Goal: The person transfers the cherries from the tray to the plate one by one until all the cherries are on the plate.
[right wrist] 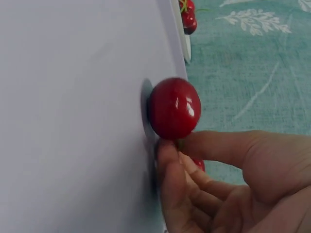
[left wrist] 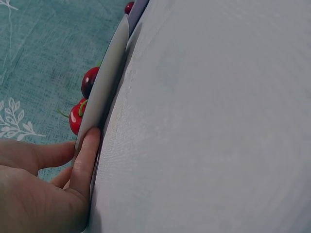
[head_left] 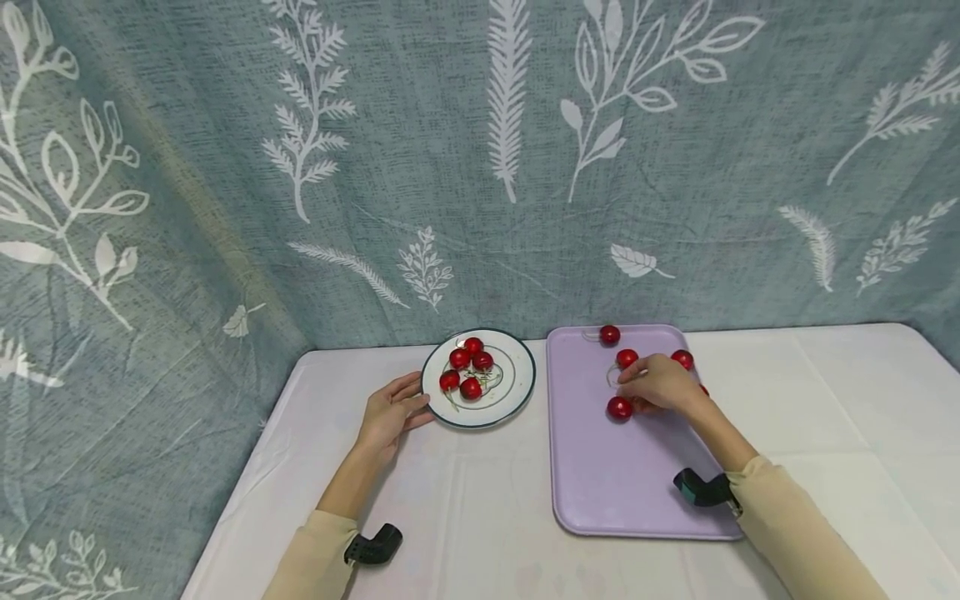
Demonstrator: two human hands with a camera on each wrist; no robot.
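My left hand (head_left: 388, 414) grips the near-left rim of a white plate (head_left: 514, 393) with a dark edge, thumb above and fingers beneath. Several red cherries (head_left: 471, 388) with green stems lie on that plate. Over the lilac tray (head_left: 615, 487), my right hand (head_left: 663, 383) pinches a cherry (right wrist: 175, 108) by its green stem, between thumb and fingertips. The cherry hangs close against the tray surface in the right wrist view. Other cherries lie around that hand on the tray, one of them (head_left: 627, 358) just beyond the fingertips; another is partly hidden behind the wrist.
The plate stands left of the tray on a white-covered table (head_left: 480, 517). A grey-green curtain (head_left: 450, 167) with white leaf prints hangs along the table's back edge. At the tray's far end lies a cherry (head_left: 610, 335), and another cherry (head_left: 682, 359) sits near its right rim.
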